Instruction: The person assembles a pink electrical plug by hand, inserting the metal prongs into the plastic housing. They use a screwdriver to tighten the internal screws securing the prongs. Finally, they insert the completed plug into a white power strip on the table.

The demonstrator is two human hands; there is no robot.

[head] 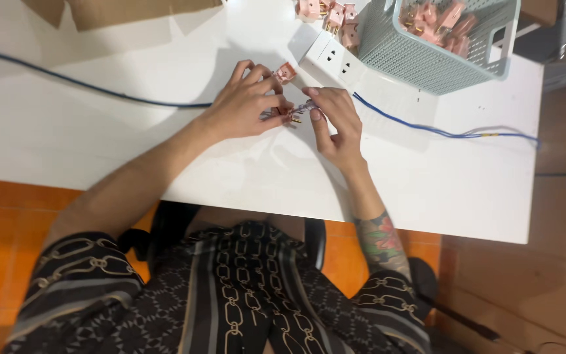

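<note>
My left hand [247,105] rests on the white table [86,124] and pinches a small pink plug part [285,72] between its fingertips. My right hand [337,124] meets it from the right, its thumb and forefinger closed on a small pale piece with brass pins [301,110]. Both hands touch at the fingertips over the middle of the table. What lies under the left fingers is partly hidden.
A white power strip [329,56] lies just beyond my hands with pink plugs [335,16] stuck in it. A pale green mesh basket [427,59] holds several pink plugs. A blue cable [440,131] crosses the table. Cardboard [119,10] sits at the far edge.
</note>
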